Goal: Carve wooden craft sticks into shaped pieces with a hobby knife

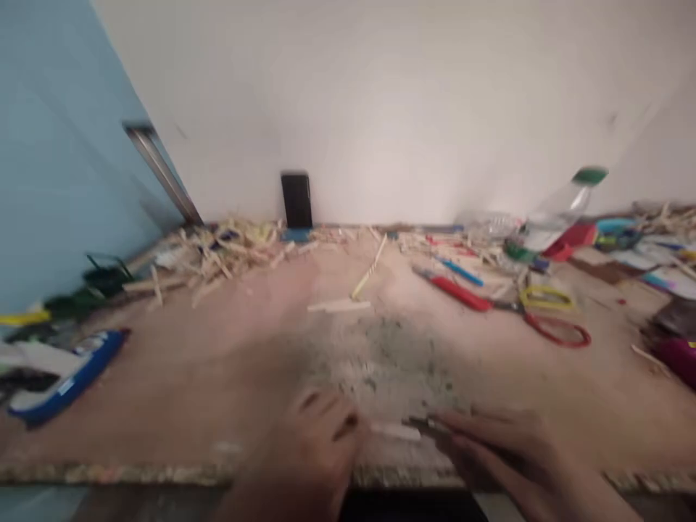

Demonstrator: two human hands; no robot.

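At the table's (190,406) near edge we see hands apart, left hand (323,438) closed on a pale strip (399,431) between them, right hand (505,449) gripping a slim dark tool (421,424) (blurred; strip contact unclear).

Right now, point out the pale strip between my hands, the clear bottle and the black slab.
Pale strip (399,432): head view, its exposed middle.
Clear bottle (560,212): head view, its side.
Black slab (296,201): head view, its front face.

1 L hand (323,438), 1 R hand (505,446), 1 pale strip (396,431), 1 dk tool (421,423). Clock fr. hands: 1 blk slab (296,201), 11; 1 stick pile (233,254), 11; 1 bottle (560,210), 1; 1 pr scissors (562,337), 2.
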